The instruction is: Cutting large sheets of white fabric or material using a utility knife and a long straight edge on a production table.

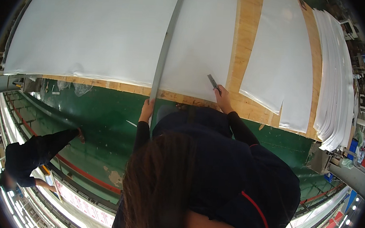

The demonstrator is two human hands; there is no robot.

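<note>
A long grey metal straightedge (163,49) runs from the far side to the near edge of the table, across a large white sheet (90,35). My left hand (147,110) is closed around its near end, just off the table's edge. My right hand (223,101) grips a dark grey utility knife (212,82), pointing up and left above the white sheet right of the straightedge. Whether its blade is out is too small to tell. Farther right, a narrower white sheet (279,57) lies with a notch in its near edge.
Bare wooden tabletop (245,38) shows between the sheets. A stack of white sheets (335,82) hangs over the right end. Clear plastic (82,89) dangles below the near edge at left. Behind me, on the green floor (102,112), another person (31,154) stands at lower left.
</note>
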